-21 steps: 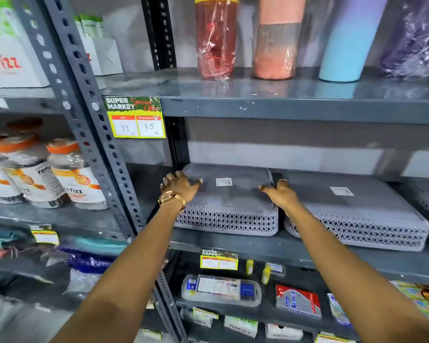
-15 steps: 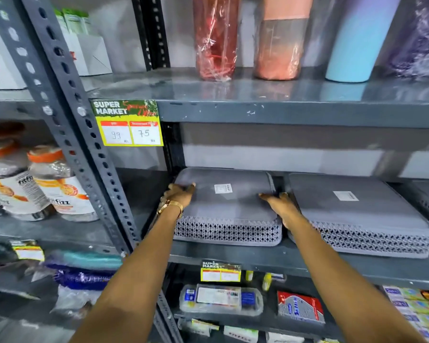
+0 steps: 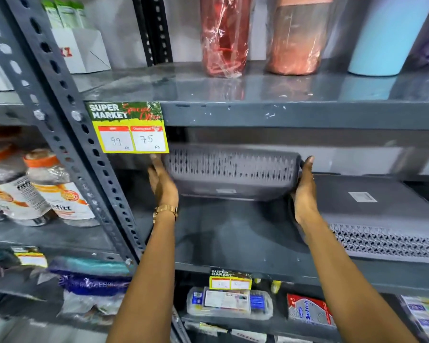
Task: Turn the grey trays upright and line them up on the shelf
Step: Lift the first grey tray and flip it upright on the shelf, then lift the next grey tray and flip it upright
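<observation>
A grey tray (image 3: 230, 174) with a perforated side wall is lifted off the middle shelf (image 3: 233, 243) and tilted, its wall facing me and its flat base turned downward and forward. My left hand (image 3: 162, 184) presses its left end and my right hand (image 3: 305, 194) presses its right end. A second grey tray (image 3: 372, 216) lies upside down on the shelf to the right, a white label on its base.
A yellow price tag (image 3: 130, 128) hangs from the shelf above, close over the lifted tray. A perforated steel upright (image 3: 67, 134) stands left. Wrapped bottles (image 3: 223, 35) are on the top shelf, jars (image 3: 57, 186) at left, packaged goods (image 3: 229, 302) below.
Both hands gripped the left tray's ends, raised it off the shelf and tipped it up from lying upside down. The camera moved closer.
</observation>
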Available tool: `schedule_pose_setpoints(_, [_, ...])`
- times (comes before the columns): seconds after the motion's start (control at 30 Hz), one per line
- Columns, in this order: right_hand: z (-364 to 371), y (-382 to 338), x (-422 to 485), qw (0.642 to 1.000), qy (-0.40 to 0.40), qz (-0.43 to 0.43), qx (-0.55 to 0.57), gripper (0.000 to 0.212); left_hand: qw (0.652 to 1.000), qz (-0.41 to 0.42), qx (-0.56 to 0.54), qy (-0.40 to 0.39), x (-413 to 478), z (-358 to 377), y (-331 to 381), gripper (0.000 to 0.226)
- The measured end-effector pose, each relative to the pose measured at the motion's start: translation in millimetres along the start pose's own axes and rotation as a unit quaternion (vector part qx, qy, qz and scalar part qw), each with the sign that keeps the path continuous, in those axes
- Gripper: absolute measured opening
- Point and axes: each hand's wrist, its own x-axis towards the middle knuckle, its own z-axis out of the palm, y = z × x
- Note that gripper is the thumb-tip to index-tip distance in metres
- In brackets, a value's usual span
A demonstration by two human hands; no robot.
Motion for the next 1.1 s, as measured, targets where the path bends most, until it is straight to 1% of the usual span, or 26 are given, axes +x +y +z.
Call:
schedule_pose_setpoints(0.03, [-3, -1, 2, 1.0, -0.001, 0.01, -0.019, 0.097, 0.999, -0.037, 0.002, -0.02, -1, -2, -1, 0.072])
schedule_pose_setpoints(0.07, [-8, 16, 9, 0.998, 0.001, 0.037, -0.042, 0.102, 0.996, -0.074, 0.036, -0.034, 1, -12, -14, 0.076])
schedule_pose_setpoints(0.13, [-15, 26, 6, 0.993, 0.001, 0.075, -0.091, 0.107, 0.988, -0.105, 0.094, -0.069, 1, -24, -25, 0.078])
schedule_pose_setpoints(0.17, [-19, 31, 3, 0.99, -0.002, 0.083, -0.112, 0.102, 0.984, -0.111, 0.118, -0.074, -2, -28, -27, 0.076])
schedule_pose_setpoints(0.23, [-19, 34, -8, 0.986, -0.024, 0.059, -0.157, 0.084, 0.977, -0.103, 0.173, -0.072, -9, -30, -30, 0.073])
schedule_pose_setpoints(0.3, [-18, 38, -17, 0.98, -0.029, 0.024, -0.198, 0.066, 0.963, -0.081, 0.25, -0.06, -19, -31, -33, 0.066])
schedule_pose_setpoints(0.33, [-18, 40, -19, 0.978, -0.025, 0.012, -0.207, 0.061, 0.955, -0.066, 0.283, -0.061, -22, -32, -36, 0.066])
schedule_pose_setpoints(0.37, [-18, 42, -21, 0.976, -0.023, 0.001, -0.216, 0.058, 0.943, -0.061, 0.32, -0.063, -26, -34, -39, 0.07])
schedule_pose_setpoints(0.47, [-19, 41, -27, 0.967, -0.031, 0.006, -0.253, 0.054, 0.905, -0.052, 0.42, -0.044, -34, -36, -38, 0.079])
schedule_pose_setpoints(0.57, [-23, 35, -36, 0.959, -0.07, 0.016, -0.273, 0.036, 0.869, -0.049, 0.492, -0.023, -47, -28, -32, 0.084])
schedule_pose_setpoints(0.63, [-31, 27, -39, 0.958, -0.088, 0.022, -0.27, 0.036, 0.843, -0.003, 0.537, -0.016, -62, -13, -28, 0.09])
schedule_pose_setpoints(0.7, [-42, 17, -38, 0.955, -0.117, -0.006, -0.274, 0.037, 0.837, 0.091, 0.539, -0.015, -79, 8, -26, 0.086])
schedule_pose_setpoints(0.73, [-54, 9, -35, 0.958, -0.13, -0.029, -0.254, 0.032, 0.844, 0.139, 0.518, -0.032, -91, 27, -26, 0.08])
schedule_pose_setpoints(0.77, [-65, 0, -32, 0.963, -0.136, -0.054, -0.226, 0.023, 0.853, 0.177, 0.486, -0.064, -101, 44, -26, 0.073])
schedule_pose_setpoints(0.8, [-84, -11, -22, 0.968, -0.125, -0.076, -0.205, 0.014, 0.869, 0.201, 0.438, -0.11, -115, 68, -28, 0.065])
schedule_pose_setpoints(0.83, [-101, -21, -14, 0.971, -0.102, -0.093, -0.197, 0.008, 0.889, 0.207, 0.375, -0.162, -129, 89, -28, 0.058])
schedule_pose_setpoints(0.87, [-119, -29, -4, 0.972, -0.066, -0.107, -0.199, 0.009, 0.903, 0.207, 0.316, -0.204, -144, 108, -29, 0.052])
schedule_pose_setpoints(0.9, [-146, -39, 12, 0.967, -0.028, -0.117, -0.225, 0.009, 0.908, 0.204, 0.28, -0.235, -164, 132, -33, 0.047])
schedule_pose_setpoints(0.93, [-168, -44, 27, 0.959, 0.001, -0.113, -0.259, 0.01, 0.903, 0.196, 0.267, -0.273, -179, 150, -36, 0.042])
schedule_pose_setpoints(1.0, [-222, -57, 58, 0.94, 0.032, -0.091, -0.328, 0.031, 0.879, 0.172, 0.281, -0.345, -209, 188, -47, 0.039])
schedule_pose_setpoints(1.03, [-244, -60, 71, 0.932, 0.04, -0.08, -0.35, 0.037, 0.867, 0.155, 0.302, -0.365, -217, 199, -55, 0.045])
schedule_pose_setpoints(1.1, [-284, -65, 94, 0.925, 0.046, -0.054, -0.373, 0.034, 0.856, 0.091, 0.351, -0.368, -226, 218, -73, 0.072])
